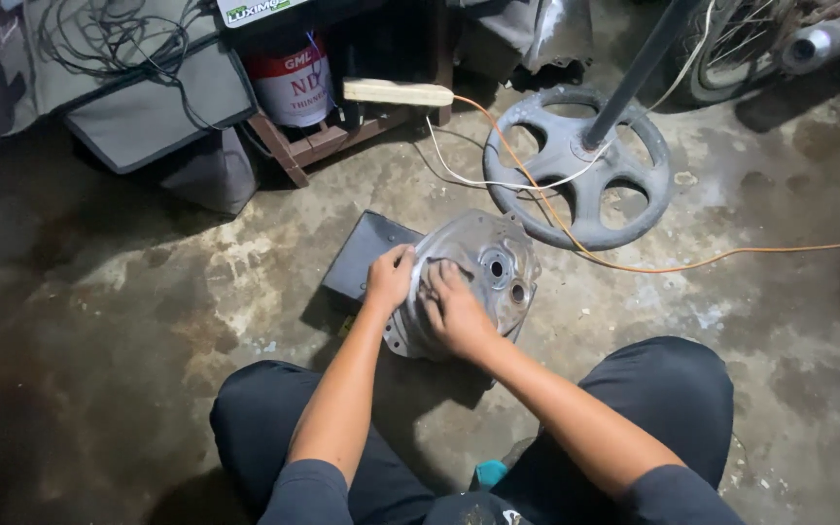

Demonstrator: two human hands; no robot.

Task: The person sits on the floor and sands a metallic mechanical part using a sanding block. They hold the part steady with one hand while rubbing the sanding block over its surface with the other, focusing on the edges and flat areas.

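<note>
Stained, blotchy concrete floor [128, 321] filled the view, dim at the edges, with a person crouched on it in dark trousers and grey sleeves. Between the knees lay a grey metal cover plate [486, 267], a rounded casting with two round holes near its far right side and bolt tabs along its rim. It rested partly on a dark flat pad [362, 253] and partly on the floor, its long axis running from near left to far right, the holed end pointing away toward a grey wheel-shaped stand base [576, 170].

Both hands were on the plate, close together. The left hand [391, 277] gripped the upper left rim, fingers curled over the edge. The right hand [454, 311] pressed down on the plate's face, palm flat; it may have held a small rag or abrasive under the fingers, though the view was too dark to tell.

A dark pole [639, 68] rose from the stand base. An orange wire [731, 261] and a white wire [498, 180] trailed across the floor past it. At the back stood a white-and-red tin can [292, 83], lid on, contents hidden, set on a wooden frame [328, 141] beside a pale wood block [398, 92]. Grey bags [157, 112] with black cables lay at far left.
</note>
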